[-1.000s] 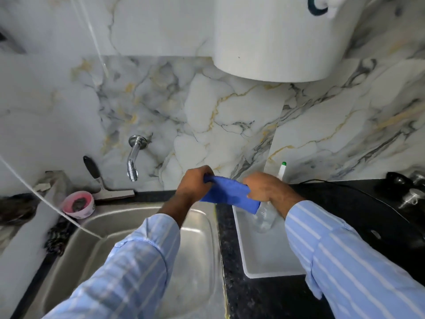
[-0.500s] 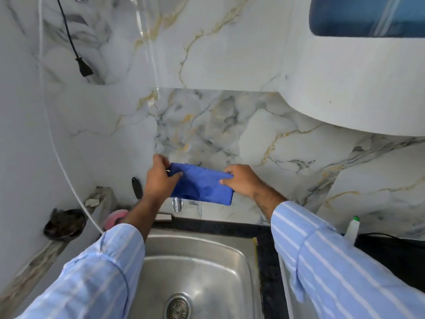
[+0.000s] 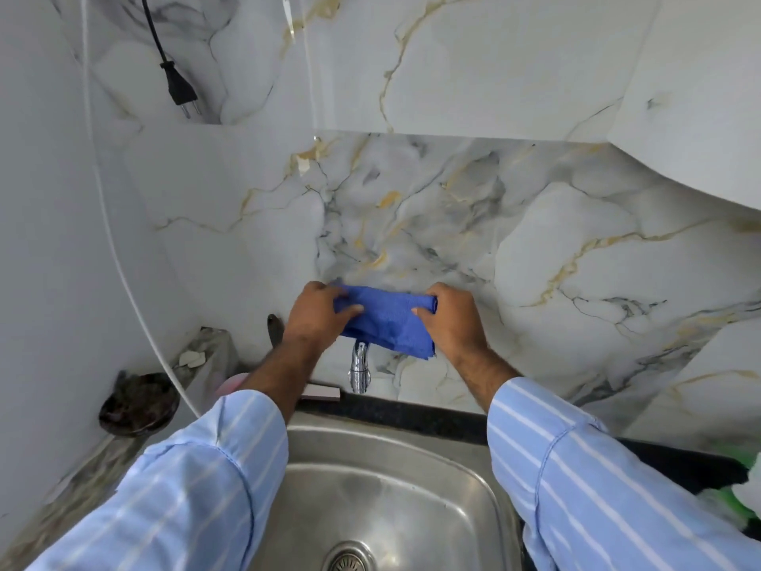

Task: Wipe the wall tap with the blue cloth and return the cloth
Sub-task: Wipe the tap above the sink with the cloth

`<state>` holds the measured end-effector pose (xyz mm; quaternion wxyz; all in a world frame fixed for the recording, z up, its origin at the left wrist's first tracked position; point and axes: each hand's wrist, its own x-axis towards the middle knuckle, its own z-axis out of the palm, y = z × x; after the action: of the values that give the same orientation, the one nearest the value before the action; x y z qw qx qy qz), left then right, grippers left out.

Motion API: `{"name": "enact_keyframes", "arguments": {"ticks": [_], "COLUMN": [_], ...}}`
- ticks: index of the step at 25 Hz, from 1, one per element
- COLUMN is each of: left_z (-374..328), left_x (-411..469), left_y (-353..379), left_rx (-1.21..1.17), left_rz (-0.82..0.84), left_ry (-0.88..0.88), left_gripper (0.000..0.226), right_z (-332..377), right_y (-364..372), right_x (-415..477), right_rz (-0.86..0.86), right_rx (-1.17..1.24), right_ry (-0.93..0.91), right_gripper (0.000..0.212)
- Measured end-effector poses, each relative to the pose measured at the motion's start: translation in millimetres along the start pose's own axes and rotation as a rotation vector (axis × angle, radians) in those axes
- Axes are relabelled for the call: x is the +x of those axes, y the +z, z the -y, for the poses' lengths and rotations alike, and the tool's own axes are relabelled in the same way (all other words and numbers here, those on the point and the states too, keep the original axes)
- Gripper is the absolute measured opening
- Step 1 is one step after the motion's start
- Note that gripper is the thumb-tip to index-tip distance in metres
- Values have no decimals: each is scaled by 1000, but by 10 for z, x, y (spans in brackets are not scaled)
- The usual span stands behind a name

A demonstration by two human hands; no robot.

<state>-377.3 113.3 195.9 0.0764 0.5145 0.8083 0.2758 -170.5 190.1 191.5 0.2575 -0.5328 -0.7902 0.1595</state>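
The blue cloth [image 3: 385,319] is stretched between both hands against the marble wall, draped over the upper part of the chrome wall tap [image 3: 359,368]. Only the tap's spout shows, hanging below the cloth; its base is hidden. My left hand [image 3: 319,315] grips the cloth's left end. My right hand [image 3: 451,319] grips its right end. Both sleeves are light blue with white stripes.
A steel sink [image 3: 387,500] with a drain lies right below the tap. A black plug [image 3: 179,86] hangs on its cord at upper left. A dark dish [image 3: 138,403] sits on the left ledge. A white appliance [image 3: 700,96] bulges from the wall at upper right. Black counter [image 3: 679,459] lies right.
Both hands carried the cloth from over the white tray on the right, leftward and up to the wall, and now press it over the tap. The view swung left.
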Motion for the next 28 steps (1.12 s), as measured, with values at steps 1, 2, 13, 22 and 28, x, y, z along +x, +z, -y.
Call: {"name": "enact_keyframes", "arguments": {"ticks": [1, 2, 13, 22, 28], "left_z": [-59, -142, -593, -125, -143], "left_x": [-26, -30, 312, 255, 378], "left_y": [51, 117, 580, 655, 561], "left_rx": [105, 193, -263, -1073, -1053], "left_rz": [58, 98, 359, 351, 460], "left_ry": [-12, -40, -468, -504, -575], "left_gripper": [57, 69, 25, 31, 19], "right_z": [2, -18, 192, 13, 16], "right_y": [-20, -33, -787, -541, -534], "right_x": [-18, -29, 1050, 1283, 1273], "right_rz": [-67, -182, -749, -868, -872], "right_rx": [-210, -434, -810, -718, -701], "right_ry": [-98, -250, -788, -851, -864], "right_gripper": [29, 31, 67, 66, 64]}}
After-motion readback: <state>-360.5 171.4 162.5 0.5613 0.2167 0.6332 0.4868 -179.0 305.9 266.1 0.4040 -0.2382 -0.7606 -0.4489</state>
